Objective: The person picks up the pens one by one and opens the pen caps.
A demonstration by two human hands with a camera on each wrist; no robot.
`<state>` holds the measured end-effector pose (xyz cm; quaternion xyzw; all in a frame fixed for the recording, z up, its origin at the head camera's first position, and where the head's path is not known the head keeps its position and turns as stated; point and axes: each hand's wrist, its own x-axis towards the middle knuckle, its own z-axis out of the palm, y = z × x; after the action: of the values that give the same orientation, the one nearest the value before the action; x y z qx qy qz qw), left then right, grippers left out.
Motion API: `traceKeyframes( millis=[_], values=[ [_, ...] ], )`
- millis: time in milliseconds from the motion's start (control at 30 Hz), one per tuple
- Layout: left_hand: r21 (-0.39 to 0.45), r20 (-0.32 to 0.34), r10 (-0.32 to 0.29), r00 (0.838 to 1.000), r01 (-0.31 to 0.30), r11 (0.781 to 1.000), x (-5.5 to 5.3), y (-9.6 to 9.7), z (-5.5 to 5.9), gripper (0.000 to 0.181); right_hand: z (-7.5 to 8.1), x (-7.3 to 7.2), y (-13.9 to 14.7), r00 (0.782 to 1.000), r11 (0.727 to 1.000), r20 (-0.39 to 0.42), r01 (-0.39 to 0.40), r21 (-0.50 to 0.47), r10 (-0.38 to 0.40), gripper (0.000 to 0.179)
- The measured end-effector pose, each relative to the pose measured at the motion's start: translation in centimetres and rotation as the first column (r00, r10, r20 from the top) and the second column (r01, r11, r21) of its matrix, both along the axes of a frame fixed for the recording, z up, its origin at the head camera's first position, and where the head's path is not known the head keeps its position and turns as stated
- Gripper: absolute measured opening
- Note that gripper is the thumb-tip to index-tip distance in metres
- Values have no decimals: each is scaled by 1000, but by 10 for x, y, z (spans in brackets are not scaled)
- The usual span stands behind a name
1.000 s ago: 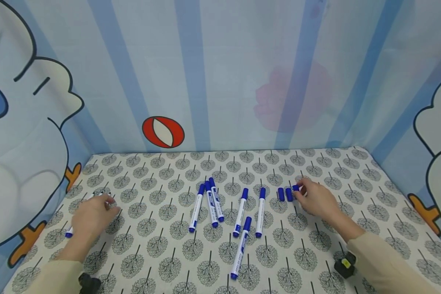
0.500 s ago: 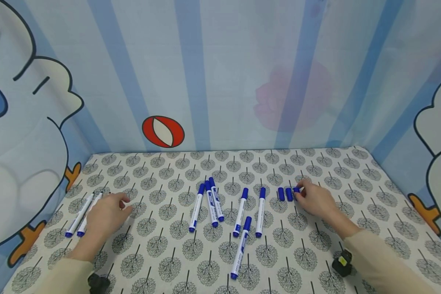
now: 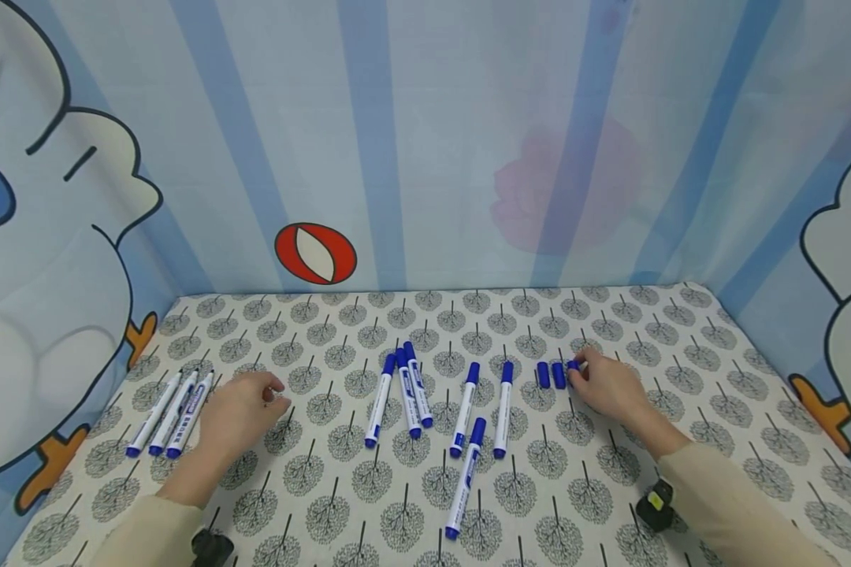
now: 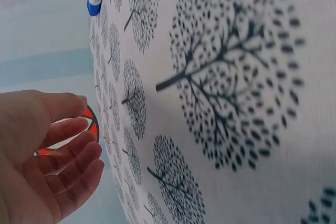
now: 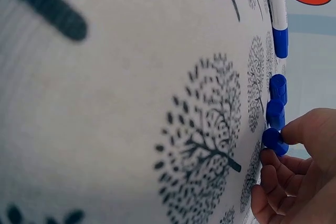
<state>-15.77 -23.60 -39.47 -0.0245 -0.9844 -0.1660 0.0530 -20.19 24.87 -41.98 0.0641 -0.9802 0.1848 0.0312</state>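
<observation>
My right hand (image 3: 610,390) pinches a blue marker cap (image 5: 274,141) between thumb and fingers, down at the tablecloth. Two more blue caps, a nearer one (image 3: 559,376) and a farther one (image 3: 543,375), lie in a row to its left. My left hand (image 3: 241,413) is held over the cloth with its fingers loosely bent and nothing in them, as the left wrist view also shows. Just left of it, three uncapped white markers lie side by side, the outer one (image 3: 152,417), the middle one (image 3: 174,413) and the inner one (image 3: 190,416), dark tips pointing away.
Several capped blue-and-white markers lie mid-table, among them a cluster of three (image 3: 407,394) and a single one (image 3: 464,480) nearest the front. The tree-patterned tablecloth (image 3: 340,520) runs back to a striped curtain (image 3: 440,157); curtains with cartoon figures flank both sides.
My left hand has moved right, away from the uncapped markers, uncovering all three. My right hand stays by the caps; the pinched cap has come down slightly beside the other two.
</observation>
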Motion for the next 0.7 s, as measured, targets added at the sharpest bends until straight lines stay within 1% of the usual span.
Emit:
traceKeyframes(
  millis=[167,233,400,533,700],
  values=[
    [-24,-14,-19,1000,19,1000,0,9,-1,21,-1,-1,0,1000,1000,7,11,-3,-11,34],
    [-31,-8,-25,1000,24,999,0,12,-1,21,-1,-2,0,1000,1000,14,16,-6,-16,34],
    [-23,13,-41,999,41,999,0,21,1,20,-2,-2,0,1000,1000,17,17,-10,-17,33],
    [-18,10,-65,998,66,998,-1,26,0,20,-2,-1,0,1000,1000,9,9,-10,-9,31],
    [-3,15,-63,998,63,998,-3,33,-3,22,-3,-2,0,1000,1000,14,13,-8,-13,30]
  ],
)
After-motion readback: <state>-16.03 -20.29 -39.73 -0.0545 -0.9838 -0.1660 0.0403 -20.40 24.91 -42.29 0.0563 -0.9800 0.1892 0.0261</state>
